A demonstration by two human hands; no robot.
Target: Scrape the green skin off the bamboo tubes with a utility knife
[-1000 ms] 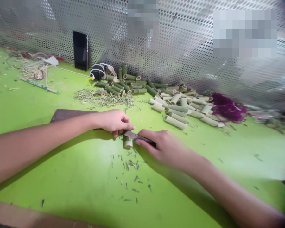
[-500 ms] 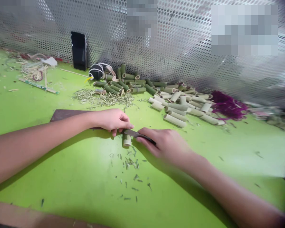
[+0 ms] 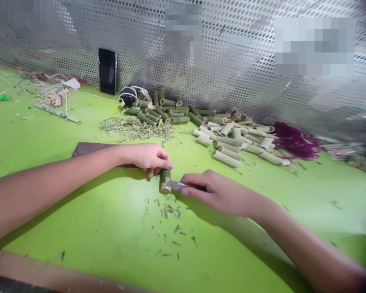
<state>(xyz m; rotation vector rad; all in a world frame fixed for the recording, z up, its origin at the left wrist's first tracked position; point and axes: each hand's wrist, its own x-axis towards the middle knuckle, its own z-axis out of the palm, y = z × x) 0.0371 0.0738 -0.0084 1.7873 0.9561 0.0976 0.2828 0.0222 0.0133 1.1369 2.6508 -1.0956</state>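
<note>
My left hand (image 3: 148, 156) pinches the far end of a short green bamboo tube (image 3: 165, 179) lying on the green table (image 3: 110, 228). In my right hand (image 3: 215, 191) is a small knife (image 3: 178, 185), its blade laid against the near end of the tube. Thin green shavings (image 3: 171, 215) lie scattered on the table just below the tube.
A pile of green bamboo tubes (image 3: 164, 110) and paler peeled tubes (image 3: 238, 138) lies by the perforated metal wall (image 3: 232, 73). A heap of shavings (image 3: 134, 128), a black phone (image 3: 107, 71), a purple tuft (image 3: 294, 140) and a dark board (image 3: 88, 148) are nearby.
The knife blade has slid down the tube from near my left fingers to its near end; more dark green skin shows on the tube. The view shifted slightly.
</note>
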